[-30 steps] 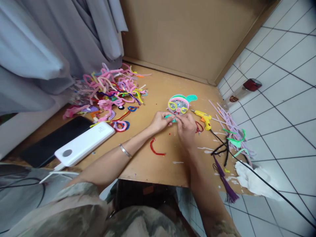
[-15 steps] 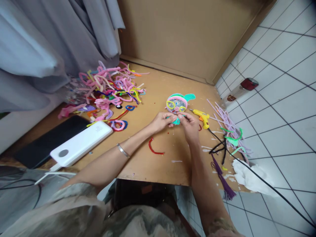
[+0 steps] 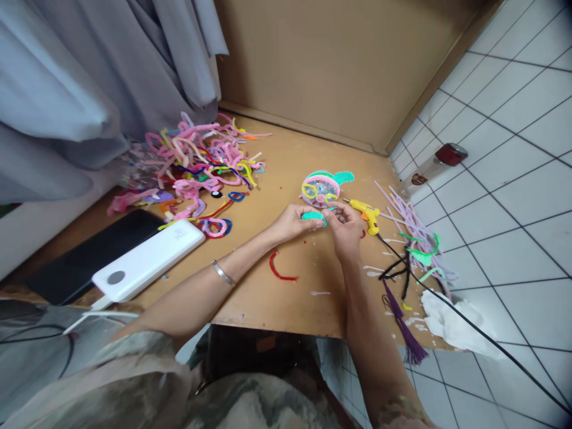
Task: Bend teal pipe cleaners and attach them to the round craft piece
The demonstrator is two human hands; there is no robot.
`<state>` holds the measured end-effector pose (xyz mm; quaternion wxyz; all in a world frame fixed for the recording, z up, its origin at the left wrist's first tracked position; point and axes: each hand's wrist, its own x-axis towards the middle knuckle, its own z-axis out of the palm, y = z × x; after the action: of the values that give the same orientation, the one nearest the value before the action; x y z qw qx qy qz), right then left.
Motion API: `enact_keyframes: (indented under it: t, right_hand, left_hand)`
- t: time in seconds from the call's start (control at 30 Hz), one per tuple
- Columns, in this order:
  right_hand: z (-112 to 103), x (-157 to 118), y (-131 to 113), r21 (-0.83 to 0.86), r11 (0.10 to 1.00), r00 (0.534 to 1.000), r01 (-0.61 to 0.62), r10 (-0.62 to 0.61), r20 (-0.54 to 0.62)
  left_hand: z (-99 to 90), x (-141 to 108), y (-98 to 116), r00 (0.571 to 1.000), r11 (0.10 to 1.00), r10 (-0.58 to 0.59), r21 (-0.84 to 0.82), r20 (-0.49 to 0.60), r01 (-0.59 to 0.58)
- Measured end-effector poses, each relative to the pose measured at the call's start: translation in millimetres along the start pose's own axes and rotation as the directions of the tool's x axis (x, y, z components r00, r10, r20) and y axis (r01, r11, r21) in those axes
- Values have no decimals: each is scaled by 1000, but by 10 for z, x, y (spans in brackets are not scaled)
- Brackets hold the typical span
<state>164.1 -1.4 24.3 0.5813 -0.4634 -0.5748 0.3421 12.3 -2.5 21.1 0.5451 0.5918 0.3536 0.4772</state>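
Note:
Between my two hands is a teal pipe-cleaner piece [image 3: 313, 217], bent into a small rounded shape. My left hand [image 3: 295, 222] pinches it from the left side. The fingers of my right hand [image 3: 344, 223] are closed on its right end, where a bit of teal shows at the fingertips. Just beyond the hands lies a round pipe-cleaner figure [image 3: 320, 188] with a pink rim, yellow rings and one teal flap at its upper right. A yellow glue gun [image 3: 366, 214] rests right of my right hand.
A curved red pipe cleaner [image 3: 280, 268] lies nearer me. Pink and mixed pipe cleaners [image 3: 201, 155] heap at the left, above a white power bank [image 3: 147, 259] and a black phone-like slab [image 3: 98, 253]. Lilac pipe cleaners [image 3: 402, 214], a purple tassel [image 3: 404, 328] and white tissue [image 3: 456, 322] sit right.
The teal piece has turned in my fingers and now shows more of its fuzzy surface, toward my left hand. Both hands stay in nearly the same place.

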Motion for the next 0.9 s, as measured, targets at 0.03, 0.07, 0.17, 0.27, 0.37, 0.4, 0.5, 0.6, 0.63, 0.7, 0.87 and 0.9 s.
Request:
enact_keyframes:
  t: [0.03, 0.07, 0.17, 0.27, 0.37, 0.4, 0.5, 0.6, 0.63, 0.7, 0.87, 0.9]
  right_hand:
    - [3, -4, -8, -5, 1000, 1000, 16, -16, -15]
    - [5, -10, -18, -10, 999, 999, 32, -32, -28]
    - [9, -31, -56, -27, 997, 997, 68, -69, -37]
    - [3, -50, -110, -44, 994, 995, 104, -104, -6]
    - [-10, -55, -150, -64, 987, 989, 149, -148, 26]
    - [-14, -53, -152, -72, 984, 987, 161, -159, 30]
    - [-16, -38, -108, -76, 985, 988, 156, -156, 13]
    - [-1, -16, -17, -27, 996, 996, 81, -82, -30]
    - [6, -10, 13, 1, 999, 998, 52, -52, -40]
    - [18, 1, 58, 53, 999, 999, 7, -6, -32]
    - [20, -7, 51, 63, 998, 998, -26, 23, 56]
    - [19, -14, 35, 61, 998, 998, -16, 12, 61]
  left_hand:
    - [-1, -2, 0, 1000, 1000, -3, 2, 1, 3]
    - [-2, -3, 2, 1000, 1000, -3, -2, 3, 3]
    - [-11, 0, 17, 1000, 1000, 10, -30, 3, -10]
    - [-17, -1, 48, 1000, 999, 11, -50, 6, -10]
    - [-13, -8, 71, 1000, 998, 5, -60, 22, -4]
    - [-9, -10, 72, 1000, 998, 2, -65, 25, 0]
    - [7, -5, 57, 1000, 994, -4, -106, 12, 6]
    - [21, 15, 28, 999, 979, 11, -204, -36, -18]
    - [23, 23, 20, 998, 972, 20, -234, -53, -32]
    - [24, 36, 13, 996, 962, 43, -265, -76, -62]
    - [12, 42, 22, 991, 967, 72, -235, -115, -97]
    - [8, 42, 22, 990, 969, 66, -228, -124, -93]
